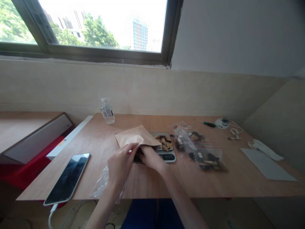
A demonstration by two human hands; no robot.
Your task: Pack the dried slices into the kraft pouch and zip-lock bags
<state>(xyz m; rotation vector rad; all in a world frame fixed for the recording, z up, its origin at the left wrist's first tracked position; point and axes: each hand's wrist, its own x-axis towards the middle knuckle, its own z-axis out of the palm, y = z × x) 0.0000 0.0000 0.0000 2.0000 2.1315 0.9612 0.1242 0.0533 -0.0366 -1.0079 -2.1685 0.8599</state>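
Pouch [135, 136] of brown paper lies near the middle of the table [147, 181], its mouth toward the person, its far edge partly over the scale [165, 149]. The left hand [121, 163] pinches the pouch's near edge, fingers closed on the paper. The right hand [151, 158] reaches into the mouth of the pouch; its fingertips are hidden inside, so whether they grip anything cannot be told. Dried pieces [164, 142], brown and yellow, sit on the scale's plate, just beside the pouch. A crumpled clear bag [101, 183] lies under the left wrist at the table's near edge. To the right of the scale lie several zip bags [197, 149] with dark contents. A phone [68, 178] rests at the near left corner, plugged to a white cable. A bottle [107, 111] stands at the far edge by the wall. A screwdriver [205, 123] and a tape roll [222, 122] lie at the far right, well apart from the hands
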